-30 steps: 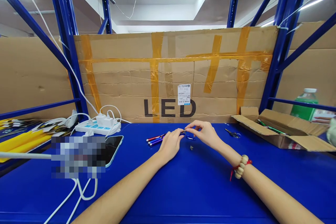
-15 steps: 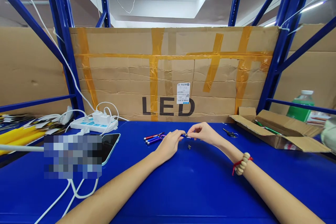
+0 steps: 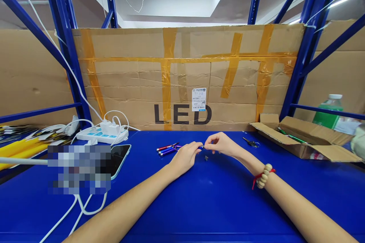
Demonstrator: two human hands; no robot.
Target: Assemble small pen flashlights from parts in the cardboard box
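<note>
Both hands meet over the blue table (image 3: 199, 205), each pinching one end of a small blue pen-light (image 3: 200, 147). The left hand (image 3: 185, 157) grips its left end with thumb and forefinger closed narrow; the right hand (image 3: 221, 144) pinches the right end the same way, other fingers curled loosely. Just below the fingertips a tiny dark part (image 3: 205, 158) lies on the table. Just left of the left hand lie a few more pens (image 3: 167, 149), red and blue. Right of the right hand, a key ring (image 3: 251, 143), then an open box (image 3: 305, 140). Far left sit a phone (image 3: 118, 158) and a power strip (image 3: 99, 133).
</note>
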